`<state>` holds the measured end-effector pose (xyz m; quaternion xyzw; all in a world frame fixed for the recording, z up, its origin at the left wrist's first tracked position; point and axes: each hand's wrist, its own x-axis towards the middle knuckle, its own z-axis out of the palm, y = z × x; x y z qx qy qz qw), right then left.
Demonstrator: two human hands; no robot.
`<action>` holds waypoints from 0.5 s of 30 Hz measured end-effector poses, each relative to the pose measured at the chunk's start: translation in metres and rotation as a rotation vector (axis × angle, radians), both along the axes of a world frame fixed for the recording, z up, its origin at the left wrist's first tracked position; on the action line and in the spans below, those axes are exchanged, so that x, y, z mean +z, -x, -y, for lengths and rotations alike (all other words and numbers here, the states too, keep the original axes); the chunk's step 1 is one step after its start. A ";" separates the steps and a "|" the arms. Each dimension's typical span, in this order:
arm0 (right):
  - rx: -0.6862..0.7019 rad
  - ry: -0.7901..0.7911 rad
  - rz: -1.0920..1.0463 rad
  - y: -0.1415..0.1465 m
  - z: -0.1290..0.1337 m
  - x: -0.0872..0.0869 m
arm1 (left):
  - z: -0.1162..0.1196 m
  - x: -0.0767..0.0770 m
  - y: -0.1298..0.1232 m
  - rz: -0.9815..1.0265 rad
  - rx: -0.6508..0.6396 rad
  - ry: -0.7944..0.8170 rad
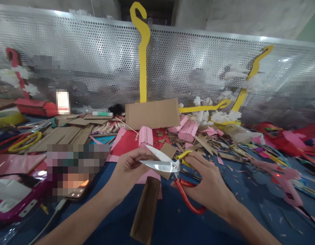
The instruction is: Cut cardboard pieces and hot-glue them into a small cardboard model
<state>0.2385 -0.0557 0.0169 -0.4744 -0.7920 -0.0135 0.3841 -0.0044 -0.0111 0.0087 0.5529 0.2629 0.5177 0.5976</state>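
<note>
My right hand [211, 177] grips the scissors [175, 166] by their red and yellow handles, between my two hands and above the blue worktop [116, 228]. Their blades stand apart, the long axis running crosswise from my right, with the tips pointing left, right at the fingertips of my left hand [129, 166]. Those fingers are bent in close by the tips; I can't tell whether they pinch anything. The brown cardboard strip [147, 211] lies below the blades, lengthwise away from me and leaning slightly right, its far end nearer my left hand.
</note>
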 end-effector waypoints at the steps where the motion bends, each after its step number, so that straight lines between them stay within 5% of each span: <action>1: 0.001 0.004 -0.006 0.000 0.000 0.000 | 0.000 0.000 0.000 -0.006 -0.002 -0.001; 15: 0.034 0.031 -0.049 0.001 0.001 0.002 | -0.001 -0.001 0.001 -0.074 -0.012 0.016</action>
